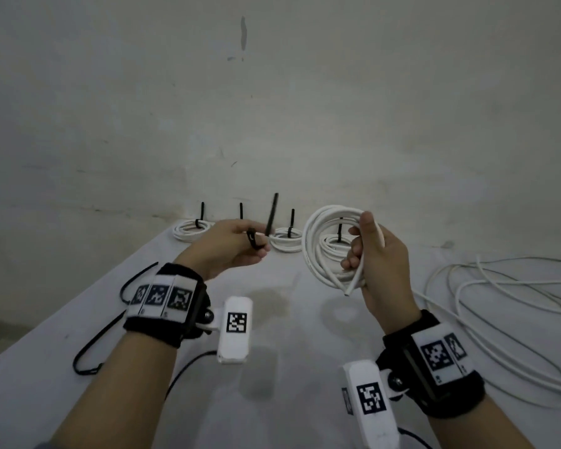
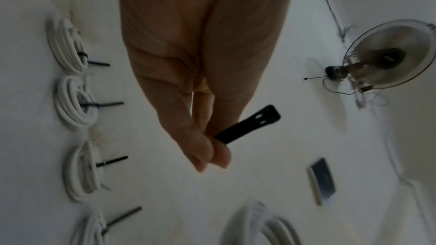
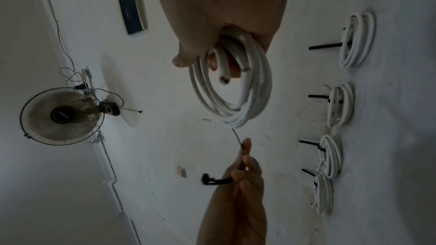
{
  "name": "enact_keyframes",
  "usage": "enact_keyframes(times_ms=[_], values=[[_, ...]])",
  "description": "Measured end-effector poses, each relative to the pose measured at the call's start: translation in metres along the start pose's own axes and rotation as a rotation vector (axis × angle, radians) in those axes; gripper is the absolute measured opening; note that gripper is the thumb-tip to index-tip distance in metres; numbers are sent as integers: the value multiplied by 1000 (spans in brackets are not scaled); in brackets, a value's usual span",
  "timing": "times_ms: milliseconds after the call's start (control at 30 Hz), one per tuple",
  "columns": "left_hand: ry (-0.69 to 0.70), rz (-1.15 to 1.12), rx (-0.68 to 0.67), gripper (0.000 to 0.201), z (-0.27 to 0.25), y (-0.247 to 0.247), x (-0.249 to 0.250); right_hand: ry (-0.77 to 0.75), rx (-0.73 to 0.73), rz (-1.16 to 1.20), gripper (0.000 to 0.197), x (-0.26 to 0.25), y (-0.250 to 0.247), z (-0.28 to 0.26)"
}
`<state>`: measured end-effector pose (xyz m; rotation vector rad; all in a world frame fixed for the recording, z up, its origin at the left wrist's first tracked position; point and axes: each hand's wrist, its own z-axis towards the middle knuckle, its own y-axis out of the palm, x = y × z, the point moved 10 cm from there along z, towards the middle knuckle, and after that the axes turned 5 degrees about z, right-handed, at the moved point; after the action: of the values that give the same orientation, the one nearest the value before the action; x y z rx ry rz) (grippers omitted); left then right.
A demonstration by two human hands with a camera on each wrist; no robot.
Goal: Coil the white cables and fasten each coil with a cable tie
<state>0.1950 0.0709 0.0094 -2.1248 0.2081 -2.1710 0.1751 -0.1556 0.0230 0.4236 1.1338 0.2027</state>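
My right hand (image 1: 374,254) grips a white cable coil (image 1: 327,241) upright above the table; the same coil (image 3: 232,88) hangs from its fingers in the right wrist view, both cut ends showing. My left hand (image 1: 237,244) pinches a black cable tie (image 1: 270,218), its tail pointing up and its slotted head (image 2: 264,118) sticking out past the fingers. The tie is just left of the coil and apart from it. Several tied coils (image 1: 191,230) lie in a row at the table's far edge, each with a black tie tail standing up.
Loose white cable (image 1: 499,306) sprawls over the right side of the white table (image 1: 272,319). Spare black ties (image 1: 101,335) lie at the left, partly under my left wrist. A bare wall (image 1: 272,108) rises behind the table. A fan (image 3: 61,116) shows in the wrist views.
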Motion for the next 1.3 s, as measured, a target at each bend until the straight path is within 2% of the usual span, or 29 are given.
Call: enact_keyframes(times_ms=[133, 300, 433, 533, 633, 800, 867, 1033, 1200, 1300], values=[[55, 6, -143, 18, -33, 40, 11, -97, 63, -95, 42, -12, -16, 5], [8, 116, -245, 12, -56, 61, 13, -283, 79, -193, 48, -34, -15, 1], [41, 128, -138, 9, -54, 68, 20, -407, -15, -239, 38, -47, 2, -9], [118, 51, -19, 17, -51, 66, 30, -477, -61, -249, 42, -53, 12, -17], [207, -9, 60, 12, -54, 65, 41, -421, -50, -241, 40, -48, 13, -16], [307, -6, 123, 4, -56, 68, 54, -137, -66, -131, 33, -23, 12, -8], [317, -18, 115, 6, -55, 70, 55, -90, -64, -121, 24, -20, 10, -6], [349, -58, 58, 9, -59, 77, 61, -85, -18, -96, 21, -22, 3, -4], [471, 62, -151, 23, -74, 88, 74, -109, 13, -110, 25, -29, -4, -2], [543, 154, -95, 12, -78, 85, 81, -133, 18, -149, 25, -34, -7, -1]])
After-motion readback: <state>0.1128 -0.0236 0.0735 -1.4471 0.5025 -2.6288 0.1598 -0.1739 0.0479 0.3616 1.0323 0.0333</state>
